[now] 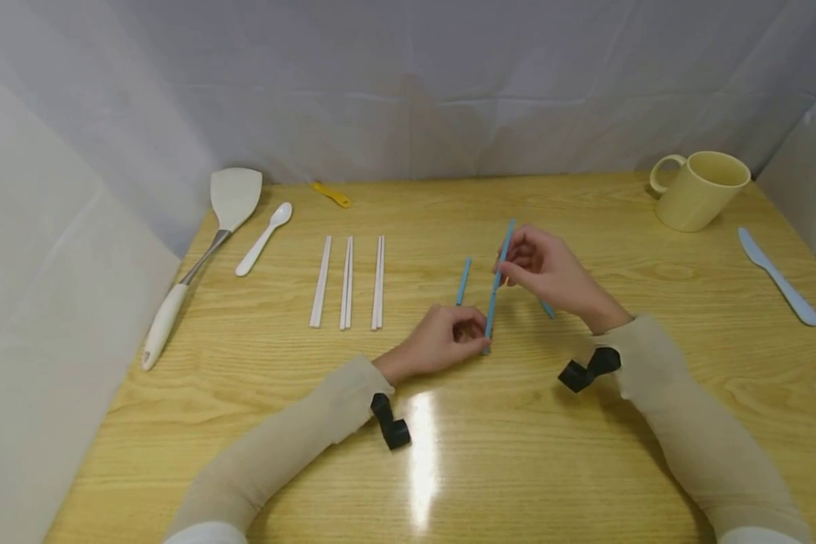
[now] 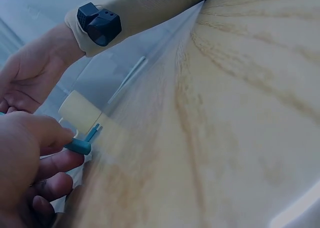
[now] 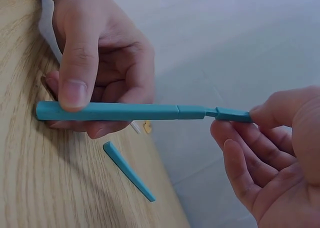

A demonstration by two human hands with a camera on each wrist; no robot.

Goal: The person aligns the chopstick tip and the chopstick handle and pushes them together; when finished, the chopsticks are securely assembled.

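Note:
My left hand [image 1: 442, 341] pinches the thick lower section of a blue two-piece chopstick [image 3: 130, 111] between thumb and fingers. The thin upper section [image 3: 232, 115] is pinched by my right hand [image 1: 546, 270]. In the right wrist view the two sections lie in line, with a narrow connector showing in a small gap between them. A loose blue chopstick section [image 1: 464, 281] lies on the table left of the held one. Another blue piece [image 1: 548, 310] sticks out below my right hand, which hides the rest of it.
Three pairs of white chopsticks [image 1: 347, 283] lie left of my hands. Farther left are a spatula [image 1: 168, 317] and a white spoon [image 1: 261, 240]; a small yellow utensil [image 1: 331, 194] lies at the back. On the right are a yellow mug [image 1: 697, 193] and a light-blue knife [image 1: 778, 279].

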